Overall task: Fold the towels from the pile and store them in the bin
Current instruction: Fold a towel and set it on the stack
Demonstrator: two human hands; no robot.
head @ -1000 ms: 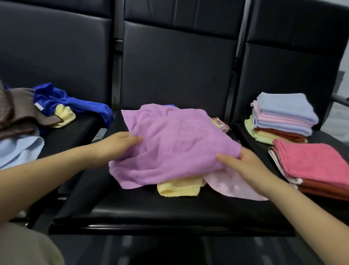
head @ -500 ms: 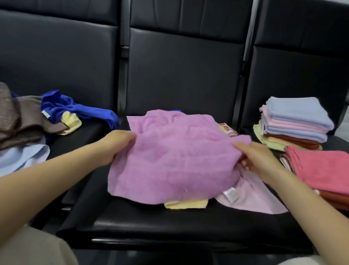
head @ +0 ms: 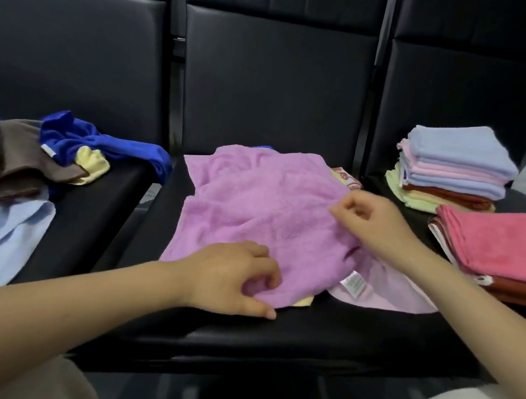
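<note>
The crumpled lilac terry towel (head: 264, 212) lies spread across the middle black padded seat (head: 276, 335), covering a pale yellow cloth (head: 86, 284) and a light pink cloth (head: 383, 290). The left hand (head: 233, 279) pinches the towel's near edge; the right hand (head: 376, 224) has curled fingers at its right side, though whether they grip fabric I cannot tell. To fold well, I would pull the corners taut and flatten the wrinkles before bringing the edges together. Left of the towel sits an unfolded heap with a royal blue cloth (head: 102, 142); right of it, neat folded stacks (head: 456, 170). No bin is visible.
</note>
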